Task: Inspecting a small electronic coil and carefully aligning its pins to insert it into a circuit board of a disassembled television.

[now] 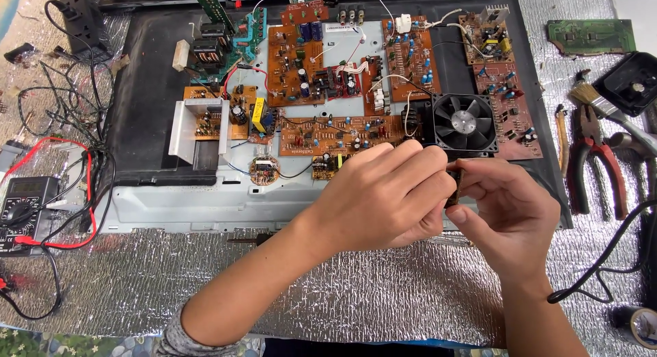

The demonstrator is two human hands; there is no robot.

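Presently: two hands meeting over the front edge of an opened chassis [150,111], pinching one small dark part [454,186].

Left hand [383,196] curled, fingers closed on the small dark part from its left; right hand [510,217] closed on it from the right, thumb and fingertips touching it; the part mostly hidden between them. It sits just in front of the black fan [465,122], which marks the chassis's right front corner. Left of the fan: brown circuit boards [342,135]. Right of the fan, off the chassis: red-handled pliers [594,169] and a brush [602,104] on the foil-covered table [383,295]. Far left of the fan: a multimeter [24,206] with red and black leads. Bare foil lies between chassis and table edge.
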